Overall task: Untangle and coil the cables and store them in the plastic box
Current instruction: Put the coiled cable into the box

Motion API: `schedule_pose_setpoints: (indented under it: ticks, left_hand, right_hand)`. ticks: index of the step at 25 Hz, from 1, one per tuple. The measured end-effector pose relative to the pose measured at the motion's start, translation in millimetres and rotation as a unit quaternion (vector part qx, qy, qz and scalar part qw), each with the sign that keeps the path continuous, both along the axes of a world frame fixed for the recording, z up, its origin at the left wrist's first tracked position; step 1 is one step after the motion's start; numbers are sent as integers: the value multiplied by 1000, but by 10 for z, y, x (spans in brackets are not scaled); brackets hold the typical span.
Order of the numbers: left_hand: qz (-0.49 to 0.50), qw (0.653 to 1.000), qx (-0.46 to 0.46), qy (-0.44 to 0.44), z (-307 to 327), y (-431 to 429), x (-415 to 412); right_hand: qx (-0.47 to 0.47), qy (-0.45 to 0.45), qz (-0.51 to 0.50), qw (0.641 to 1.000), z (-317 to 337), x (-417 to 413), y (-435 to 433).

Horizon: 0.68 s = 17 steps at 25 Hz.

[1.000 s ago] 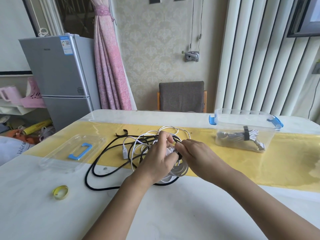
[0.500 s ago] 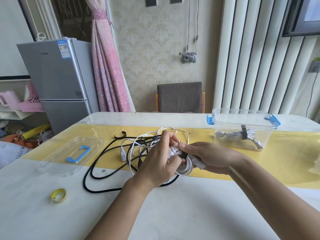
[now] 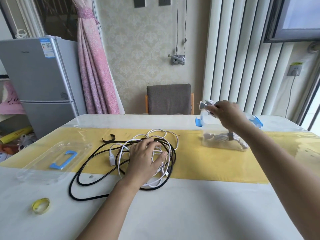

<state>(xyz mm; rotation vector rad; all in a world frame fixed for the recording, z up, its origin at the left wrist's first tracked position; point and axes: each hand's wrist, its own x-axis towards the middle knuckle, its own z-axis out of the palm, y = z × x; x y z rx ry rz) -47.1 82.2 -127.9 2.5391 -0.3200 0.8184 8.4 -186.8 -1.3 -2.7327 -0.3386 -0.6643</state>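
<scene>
The left hand lies flat on the messy pile of cables in the middle of the table. Its fingers are spread wide and hold nothing. One long black cable loops out of the pile toward 8 o'clock.

The right hand is up at 2 o'clock. Its fingers curl around a small coiled white cable, held in the air just above the open plastic box. Another tied bundle lies inside the box.

The box lid sits at 9 o'clock from the pile. A black strap lies at 11 o'clock, and a yellow tape roll at 8 o'clock.
</scene>
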Motion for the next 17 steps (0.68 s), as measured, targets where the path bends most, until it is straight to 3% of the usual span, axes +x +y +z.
schedule_pose_setpoints:
  ticks: [2, 4, 9, 15, 17]
  left_hand:
    - [0, 1000, -10, -10, -26, -32, 11]
    - [2, 1000, -18, -22, -52, -69, 6]
    - [-4, 1000, -17, -12, -39, -89, 17]
    - [-10, 1000, -25, -4, -55, -65, 21]
    - [-8, 999, -36, -9, -40, -60, 24]
  right_hand:
    - [-79, 32, -65, 994, 88, 275, -237]
    - [-94, 104, -107, 984, 72, 474, -410]
    - [-132, 210, -103, 963, -155, 664, -458]
    - [-25, 203, -106, 973, -170, 650, -330]
    - [30, 121, -86, 988, -141, 513, -160]
